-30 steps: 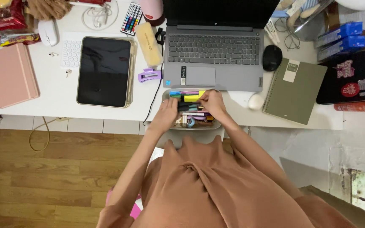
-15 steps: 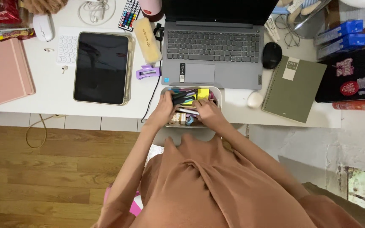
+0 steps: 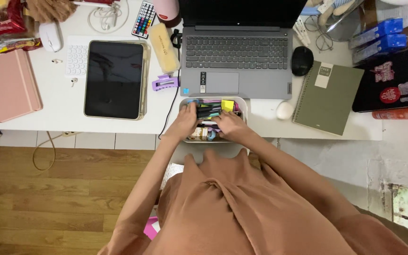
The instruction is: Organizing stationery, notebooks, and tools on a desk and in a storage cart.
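At frame centre, our left hand and right hand each pinch dark pens inside the grey tray.

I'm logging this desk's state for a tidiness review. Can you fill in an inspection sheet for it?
Surface: white desk, crowded.
Job's things: shallow tray of pens and highlighters at the front edge.
Clutter: tablet, pink notebook, green spiral notebook, laptop, black mouse, remote, purple hair clip.
Hands: left hand grips dark pens; right hand rests inside the tray.
Cables: black cable over the desk edge; beige cord looped below.
Surroundings: wooden floor, worn wall at right.
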